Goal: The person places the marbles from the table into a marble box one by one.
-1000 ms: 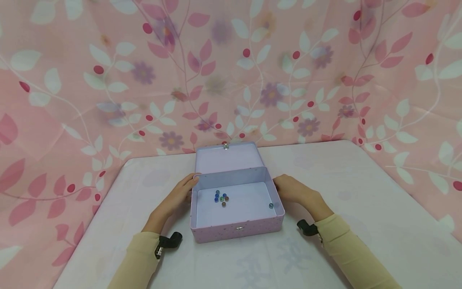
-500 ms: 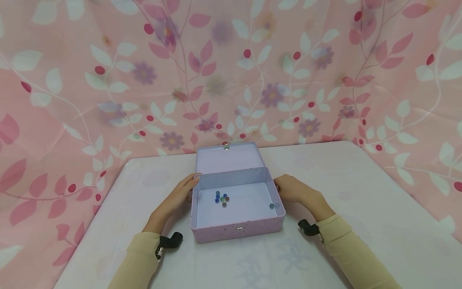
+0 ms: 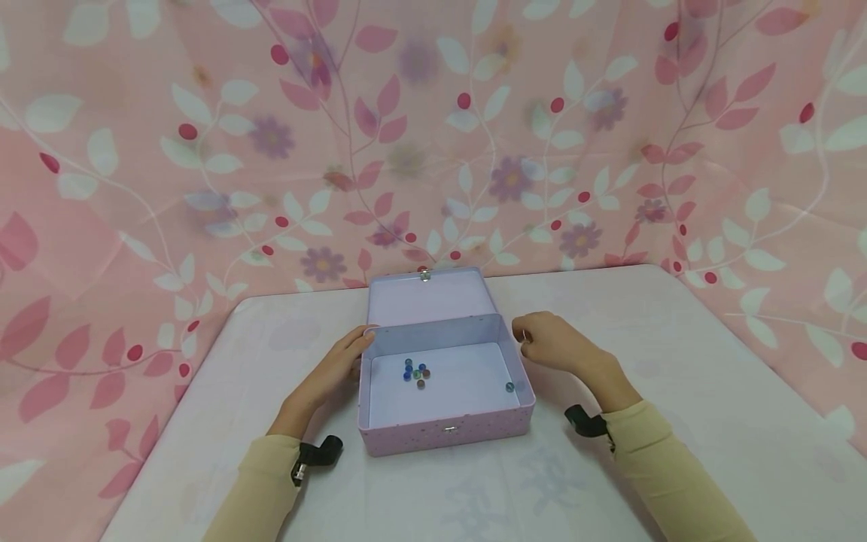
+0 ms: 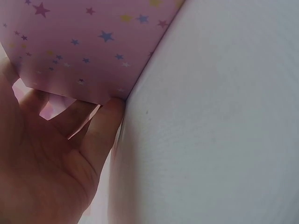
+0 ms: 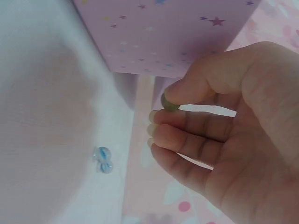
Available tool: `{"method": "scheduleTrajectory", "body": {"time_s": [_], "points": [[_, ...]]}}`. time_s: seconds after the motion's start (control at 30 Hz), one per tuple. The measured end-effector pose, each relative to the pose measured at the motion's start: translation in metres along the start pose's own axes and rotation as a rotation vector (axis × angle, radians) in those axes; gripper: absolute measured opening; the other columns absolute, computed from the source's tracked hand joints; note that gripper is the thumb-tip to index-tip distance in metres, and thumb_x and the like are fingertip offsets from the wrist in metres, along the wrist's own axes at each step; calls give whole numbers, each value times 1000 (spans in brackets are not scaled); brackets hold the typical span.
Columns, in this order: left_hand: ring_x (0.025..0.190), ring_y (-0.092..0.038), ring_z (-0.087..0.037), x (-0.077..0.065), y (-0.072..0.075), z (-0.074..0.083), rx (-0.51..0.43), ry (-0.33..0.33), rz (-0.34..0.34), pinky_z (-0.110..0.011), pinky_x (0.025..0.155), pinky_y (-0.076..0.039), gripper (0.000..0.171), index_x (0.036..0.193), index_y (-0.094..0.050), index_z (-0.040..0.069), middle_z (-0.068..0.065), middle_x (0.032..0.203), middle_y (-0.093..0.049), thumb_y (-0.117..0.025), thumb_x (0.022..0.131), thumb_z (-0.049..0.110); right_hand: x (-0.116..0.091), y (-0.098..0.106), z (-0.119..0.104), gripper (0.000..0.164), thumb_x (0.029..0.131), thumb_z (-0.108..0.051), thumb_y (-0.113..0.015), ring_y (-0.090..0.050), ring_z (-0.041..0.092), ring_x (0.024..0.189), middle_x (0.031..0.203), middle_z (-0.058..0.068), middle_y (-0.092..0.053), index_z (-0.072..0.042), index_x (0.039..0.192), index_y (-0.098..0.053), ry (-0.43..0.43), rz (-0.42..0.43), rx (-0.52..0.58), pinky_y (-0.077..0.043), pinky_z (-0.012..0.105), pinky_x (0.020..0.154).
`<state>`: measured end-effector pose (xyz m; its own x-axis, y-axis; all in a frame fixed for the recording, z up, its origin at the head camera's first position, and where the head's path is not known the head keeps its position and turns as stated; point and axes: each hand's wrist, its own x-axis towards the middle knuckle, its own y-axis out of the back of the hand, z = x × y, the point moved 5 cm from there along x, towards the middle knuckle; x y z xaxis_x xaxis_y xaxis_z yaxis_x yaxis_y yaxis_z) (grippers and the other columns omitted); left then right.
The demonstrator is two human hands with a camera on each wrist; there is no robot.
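A pink-lilac tin box (image 3: 447, 430) with star prints stands on the table, lid (image 3: 430, 297) tipped back. Inside, several glass marbles (image 3: 416, 373) cluster left of centre, and one teal marble (image 3: 510, 387) lies near the right wall. My left hand (image 3: 336, 363) holds the box's back left corner; in the left wrist view its fingers (image 4: 110, 119) reach that corner. Just right of the box, slightly apart from it, is my right hand (image 3: 555, 345). Its thumb and index finger pinch a dark green marble (image 5: 170, 102). That marble is hard to make out in the head view.
Two clear marbles with blue swirls (image 5: 103, 159) lie together on the white table cover in the right wrist view. A pink floral cloth (image 3: 433, 150) hangs behind the table. White table surface (image 3: 691, 361) extends to the right.
My right hand has risen slightly and shifted outward from beside the box's right wall, its pinching fingers coming into view. The left hand and the box stay put.
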<state>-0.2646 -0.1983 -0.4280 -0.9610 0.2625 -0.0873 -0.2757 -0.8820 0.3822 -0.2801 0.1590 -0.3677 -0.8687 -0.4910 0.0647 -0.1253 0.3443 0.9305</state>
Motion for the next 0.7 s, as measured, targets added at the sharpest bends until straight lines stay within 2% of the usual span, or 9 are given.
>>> {"method": "scheduleTrajectory", "body": {"time_s": [0.13,0.33,0.53,0.7], "points": [[149,-31,-39,1,1,-2,0,2,1,-67,113,-30,64,155,-30,25,-7,162,-32,-35,102,60,0,6,-5,14,83,-3,-58,-54,17,72,80,1,-63,-10,92,-66,8,37,9,-47,30,64],[147,-34,-40,1,0,-3,-5,4,2,-65,113,-34,64,155,-30,25,-7,161,-33,-36,102,60,-2,11,-15,12,85,-3,-59,-52,17,73,78,1,-58,-7,93,-66,42,107,16,-44,29,64],[144,-38,-41,2,0,-4,-4,0,-2,-61,109,-40,63,155,-31,25,-9,160,-35,-35,102,60,-4,16,-31,13,84,-1,-59,-52,15,73,79,0,-58,-10,91,-65,113,189,15,-45,29,66],[143,-40,-41,4,1,-5,-5,0,9,-58,107,-44,64,155,-31,24,-10,159,-37,-35,102,60,-7,17,-47,15,85,0,-60,-52,13,76,82,0,-60,-11,92,-66,174,200,48,-48,28,69]]}}
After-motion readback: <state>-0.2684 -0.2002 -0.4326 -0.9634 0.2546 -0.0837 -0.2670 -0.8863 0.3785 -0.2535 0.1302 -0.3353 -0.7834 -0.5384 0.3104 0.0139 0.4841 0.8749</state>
